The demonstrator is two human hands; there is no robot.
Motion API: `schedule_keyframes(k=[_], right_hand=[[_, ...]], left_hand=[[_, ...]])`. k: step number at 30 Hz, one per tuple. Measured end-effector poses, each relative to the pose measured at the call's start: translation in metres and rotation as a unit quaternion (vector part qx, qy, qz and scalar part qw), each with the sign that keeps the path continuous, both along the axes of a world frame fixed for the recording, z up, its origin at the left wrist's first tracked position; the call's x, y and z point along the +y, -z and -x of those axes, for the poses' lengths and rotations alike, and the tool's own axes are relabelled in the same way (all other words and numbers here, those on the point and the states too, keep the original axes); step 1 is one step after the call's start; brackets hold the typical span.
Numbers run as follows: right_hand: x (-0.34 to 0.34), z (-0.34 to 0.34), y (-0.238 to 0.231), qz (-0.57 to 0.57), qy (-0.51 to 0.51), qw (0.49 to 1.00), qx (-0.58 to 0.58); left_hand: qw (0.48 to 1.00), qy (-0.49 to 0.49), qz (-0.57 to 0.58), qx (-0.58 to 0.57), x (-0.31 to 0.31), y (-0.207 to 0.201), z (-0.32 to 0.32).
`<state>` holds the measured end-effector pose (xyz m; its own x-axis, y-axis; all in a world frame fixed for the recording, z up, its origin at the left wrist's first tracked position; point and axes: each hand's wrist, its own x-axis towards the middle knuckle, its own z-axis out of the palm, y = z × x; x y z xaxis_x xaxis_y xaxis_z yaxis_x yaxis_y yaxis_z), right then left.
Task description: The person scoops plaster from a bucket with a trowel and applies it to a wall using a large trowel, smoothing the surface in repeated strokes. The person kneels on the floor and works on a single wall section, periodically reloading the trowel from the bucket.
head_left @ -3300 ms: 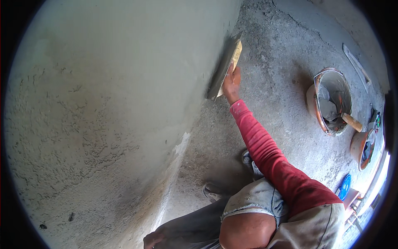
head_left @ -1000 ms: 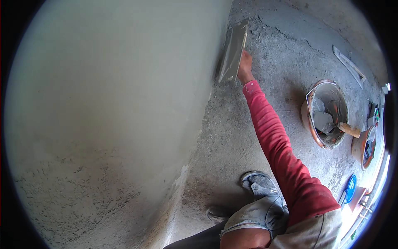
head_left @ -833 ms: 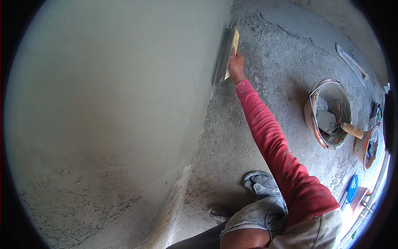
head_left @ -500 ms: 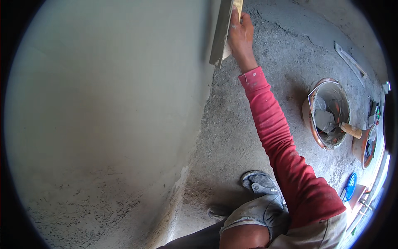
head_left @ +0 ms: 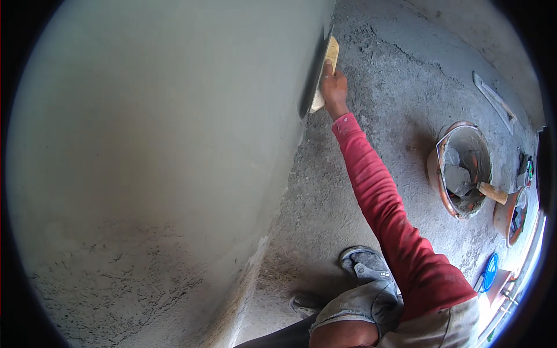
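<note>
Grey plaster wall fills nine o'clock. Along its foot, at one o'clock, your right hand grips the plastering trowel; press evenly, tilting it only slightly. Your left hand is out of view. At three stands a mortar bucket.

The floor is rough grey concrete. A bucket stands on its right side; a second bucket stands farther right. A pale, elongated tool lies far right. A round blue object sits near right. Dusty footwear rests near the centre.
</note>
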<state>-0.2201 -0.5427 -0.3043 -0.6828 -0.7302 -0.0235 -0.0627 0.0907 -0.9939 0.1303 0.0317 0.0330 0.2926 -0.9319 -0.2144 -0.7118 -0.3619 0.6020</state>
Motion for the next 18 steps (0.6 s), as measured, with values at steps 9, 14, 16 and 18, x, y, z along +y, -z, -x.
schedule_keyframes(k=[9,14,16,18], right_hand=[[-0.004,0.040,-0.159,0.244,-0.153,0.945,-0.154],[-0.034,0.075,-0.033,0.131,-0.076,0.961,-0.233],[-0.048,0.078,0.027,0.109,-0.060,0.974,-0.188],[-0.052,0.071,0.045,0.082,-0.048,0.984,-0.153]], left_hand=[[1.000,-0.003,0.019,0.003,-0.024,0.005,0.005],[0.999,0.042,0.002,0.010,-0.019,0.007,-0.003],[0.999,0.039,0.035,0.011,-0.041,0.001,0.015],[0.999,0.035,0.015,0.000,-0.042,-0.002,0.014]])
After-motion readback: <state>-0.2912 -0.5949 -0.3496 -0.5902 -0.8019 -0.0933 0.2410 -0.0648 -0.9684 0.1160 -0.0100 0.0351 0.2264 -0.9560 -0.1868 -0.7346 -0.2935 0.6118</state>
